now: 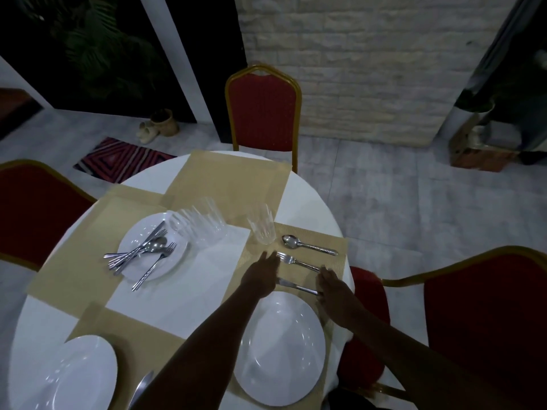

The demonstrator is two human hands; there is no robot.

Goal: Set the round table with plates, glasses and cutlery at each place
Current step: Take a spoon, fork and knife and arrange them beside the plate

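Observation:
On the round white table (189,291), a white plate (281,347) lies on the right placemat. Beyond it lie a knife (297,287), a fork (297,261) and a spoon (307,246), with an upright glass (262,227) to their left. My left hand (262,275) rests flat with straight fingers beside the knife's blade end. My right hand (333,294) touches the handle ends of the knife and fork. A second plate (152,245) at the left carries several loose forks, spoons and knives (140,254). A row of stacked glasses (196,223) lies on its side beside it. A third plate (74,377) sits at the near left.
Red chairs with gold frames stand at the far side (263,110), the left (35,208) and the right (485,318). A bare placemat (228,184) lies at the far place. A knife tip (142,386) shows near the bottom edge. A patterned rug (121,158) lies on the floor.

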